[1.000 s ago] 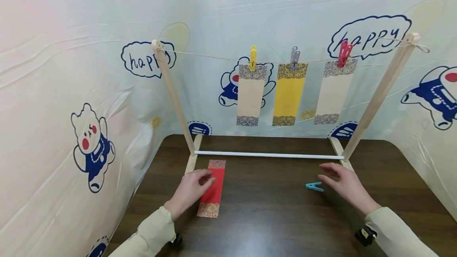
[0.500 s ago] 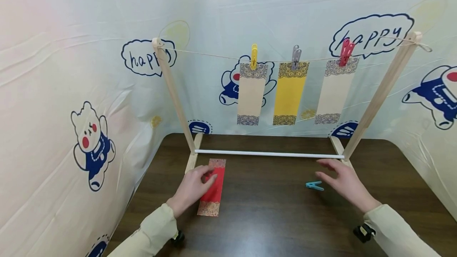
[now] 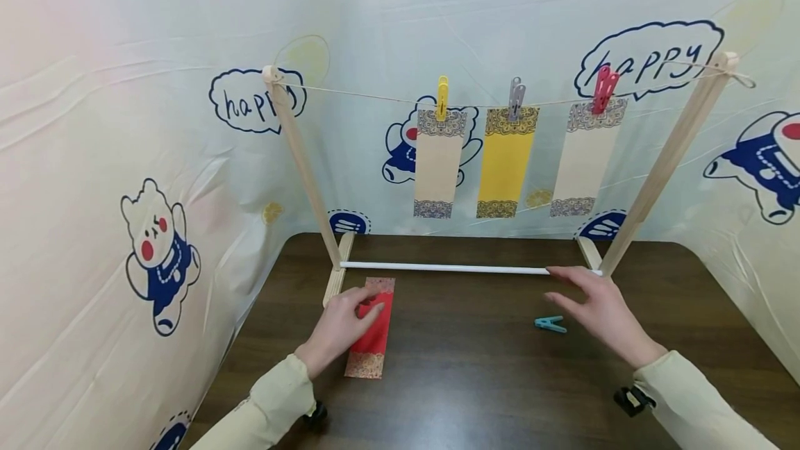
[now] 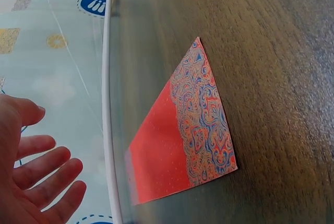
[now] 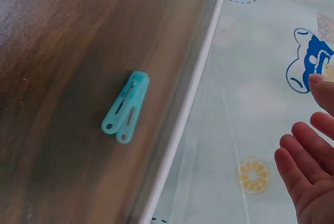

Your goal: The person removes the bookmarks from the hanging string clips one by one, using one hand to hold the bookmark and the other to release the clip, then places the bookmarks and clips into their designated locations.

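Moved forward, the right hand is held near the blue clip, the left hand by the red strip, empty fingers relaxed, since both pieces are borne by the table.

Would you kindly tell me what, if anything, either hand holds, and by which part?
Nothing is held: the left hand and right hand are both empty.

Plastic clip, paper strip, glossy wood-grain tabletop.

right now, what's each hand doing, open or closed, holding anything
Left hand: open, holding nothing, near the red strip.
Right hand: open, holding nothing, near the blue clothespin.
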`<action>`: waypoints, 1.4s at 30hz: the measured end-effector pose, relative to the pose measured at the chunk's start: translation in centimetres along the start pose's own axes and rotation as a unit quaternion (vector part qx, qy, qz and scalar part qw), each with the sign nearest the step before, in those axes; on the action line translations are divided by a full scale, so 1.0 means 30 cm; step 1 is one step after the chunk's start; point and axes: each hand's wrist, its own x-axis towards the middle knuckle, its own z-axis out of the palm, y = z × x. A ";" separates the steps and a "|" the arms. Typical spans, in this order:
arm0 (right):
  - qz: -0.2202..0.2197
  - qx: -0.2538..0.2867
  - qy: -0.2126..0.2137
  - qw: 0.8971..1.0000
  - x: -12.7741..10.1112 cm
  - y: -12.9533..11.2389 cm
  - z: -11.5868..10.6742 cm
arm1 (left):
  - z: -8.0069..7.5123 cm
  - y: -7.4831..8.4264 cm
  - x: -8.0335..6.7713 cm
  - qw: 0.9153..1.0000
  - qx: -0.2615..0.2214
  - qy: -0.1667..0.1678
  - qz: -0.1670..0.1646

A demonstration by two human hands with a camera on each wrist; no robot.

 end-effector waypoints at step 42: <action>-0.037 0.019 0.015 0.999 0.119 -0.158 -0.063 | -0.010 0.058 0.060 0.998 -0.027 0.029 0.055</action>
